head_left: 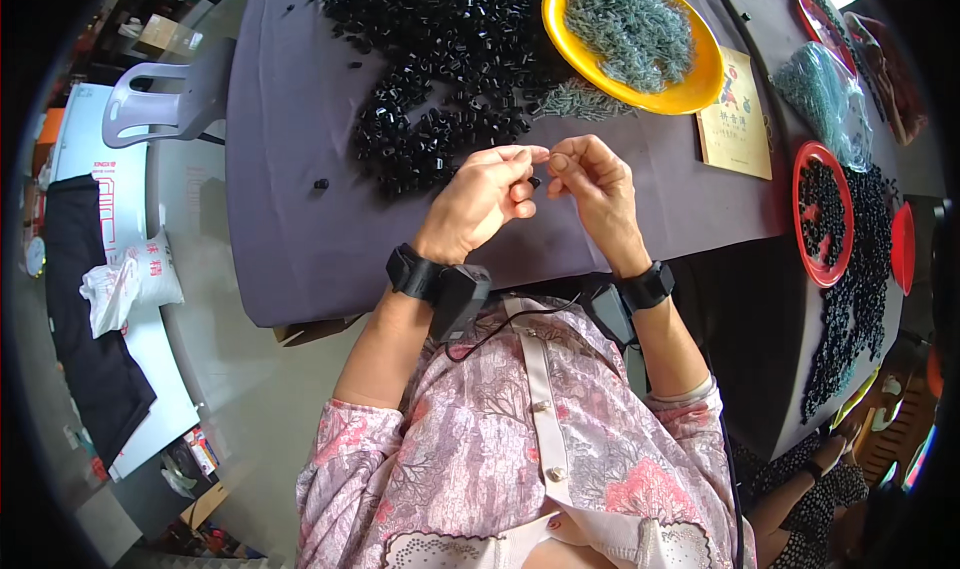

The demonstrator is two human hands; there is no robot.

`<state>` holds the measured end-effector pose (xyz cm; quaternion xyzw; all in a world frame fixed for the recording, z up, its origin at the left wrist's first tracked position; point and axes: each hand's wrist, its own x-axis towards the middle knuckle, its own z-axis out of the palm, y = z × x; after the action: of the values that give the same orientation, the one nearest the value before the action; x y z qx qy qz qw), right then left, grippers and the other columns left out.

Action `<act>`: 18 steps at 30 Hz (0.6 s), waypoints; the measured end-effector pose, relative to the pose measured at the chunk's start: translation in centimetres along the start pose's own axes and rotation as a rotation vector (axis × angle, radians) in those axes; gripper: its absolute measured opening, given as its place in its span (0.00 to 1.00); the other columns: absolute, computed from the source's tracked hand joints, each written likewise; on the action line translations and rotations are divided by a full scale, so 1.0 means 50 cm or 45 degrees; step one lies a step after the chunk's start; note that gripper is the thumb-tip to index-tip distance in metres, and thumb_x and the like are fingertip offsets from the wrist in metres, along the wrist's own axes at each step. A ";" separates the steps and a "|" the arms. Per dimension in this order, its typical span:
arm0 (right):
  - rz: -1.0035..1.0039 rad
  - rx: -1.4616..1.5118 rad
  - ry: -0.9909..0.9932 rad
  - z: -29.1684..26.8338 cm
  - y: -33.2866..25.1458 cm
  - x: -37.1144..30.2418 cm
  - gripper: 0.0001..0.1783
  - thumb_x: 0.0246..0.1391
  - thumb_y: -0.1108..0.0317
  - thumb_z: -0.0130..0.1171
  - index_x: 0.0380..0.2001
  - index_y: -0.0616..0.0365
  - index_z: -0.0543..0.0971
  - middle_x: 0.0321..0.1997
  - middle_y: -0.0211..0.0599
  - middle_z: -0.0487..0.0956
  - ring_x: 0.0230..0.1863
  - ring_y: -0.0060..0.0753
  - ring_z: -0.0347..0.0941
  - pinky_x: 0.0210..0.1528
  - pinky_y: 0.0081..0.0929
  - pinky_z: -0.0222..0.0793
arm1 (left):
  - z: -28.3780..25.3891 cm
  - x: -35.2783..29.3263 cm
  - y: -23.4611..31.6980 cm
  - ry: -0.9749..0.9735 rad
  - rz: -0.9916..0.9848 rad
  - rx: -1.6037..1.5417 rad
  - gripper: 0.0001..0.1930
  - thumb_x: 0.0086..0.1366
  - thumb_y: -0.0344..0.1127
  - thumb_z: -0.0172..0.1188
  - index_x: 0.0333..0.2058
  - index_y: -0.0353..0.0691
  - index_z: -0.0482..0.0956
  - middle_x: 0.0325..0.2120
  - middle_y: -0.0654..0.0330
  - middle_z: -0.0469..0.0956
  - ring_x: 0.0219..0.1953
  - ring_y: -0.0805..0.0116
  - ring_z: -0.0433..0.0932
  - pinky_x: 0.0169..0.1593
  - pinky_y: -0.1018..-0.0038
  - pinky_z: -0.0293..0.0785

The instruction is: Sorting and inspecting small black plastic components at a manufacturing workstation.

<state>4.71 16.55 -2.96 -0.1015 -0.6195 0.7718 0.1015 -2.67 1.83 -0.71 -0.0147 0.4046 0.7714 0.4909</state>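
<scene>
My left hand [482, 197] is closed, with thumb and index finger pinched and the other fingers curled in. Fingertip to fingertip with it, my right hand [600, 187] also pinches. Whatever sits between the fingertips is too small or hidden to name; a dark bit shows by the left hand's curled fingers. Just beyond the left hand spreads a big heap of small glossy black plastic pieces [430, 119]. Past the right hand, a yellow plate [700, 79] holds a mound of clear grey-green small tubular pieces [628, 31]. More such clear pieces [580, 100] lie beside the plate.
A grey cloth covers the table [300, 219]. A yellow booklet [735, 129] lies partly under the plate. To the right are a red-rimmed tray [848, 234], a clear bag [815, 89] and another black heap [860, 299]. A grey plastic chair [150, 109] stands left. Another person's arm [790, 494] shows lower right.
</scene>
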 end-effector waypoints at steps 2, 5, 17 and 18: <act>0.023 0.048 -0.003 0.000 0.001 -0.004 0.04 0.56 0.72 0.54 0.33 0.62 0.74 0.27 0.28 0.74 0.26 0.17 0.71 0.30 0.16 0.69 | -0.013 0.000 0.001 -0.058 -0.002 -0.054 0.14 0.66 0.30 0.45 0.46 0.28 0.70 0.28 0.65 0.70 0.28 0.76 0.67 0.31 0.78 0.65; 0.060 0.104 0.002 -0.005 0.000 -0.011 0.05 0.56 0.73 0.54 0.34 0.62 0.74 0.28 0.29 0.75 0.27 0.18 0.72 0.32 0.17 0.71 | -0.012 -0.004 0.003 -0.100 0.033 -0.056 0.15 0.65 0.29 0.48 0.47 0.27 0.69 0.28 0.64 0.71 0.28 0.75 0.68 0.31 0.78 0.67; -0.006 0.292 0.031 0.017 -0.010 -0.026 0.07 0.55 0.75 0.54 0.36 0.65 0.77 0.31 0.34 0.78 0.34 0.22 0.75 0.40 0.22 0.73 | 0.000 -0.023 -0.003 0.047 0.235 0.177 0.07 0.58 0.23 0.58 0.37 0.32 0.75 0.30 0.54 0.79 0.29 0.68 0.79 0.34 0.72 0.80; -0.018 0.268 0.029 0.018 -0.010 -0.026 0.06 0.55 0.75 0.54 0.36 0.65 0.77 0.31 0.34 0.78 0.34 0.22 0.75 0.40 0.22 0.73 | -0.002 -0.023 -0.005 0.049 0.245 0.178 0.07 0.58 0.23 0.58 0.37 0.33 0.76 0.30 0.54 0.79 0.29 0.68 0.79 0.34 0.72 0.80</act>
<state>5.72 15.45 -2.27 -0.0949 -0.5344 0.8306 0.1240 -1.94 0.92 -0.43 0.0438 0.4663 0.7843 0.4068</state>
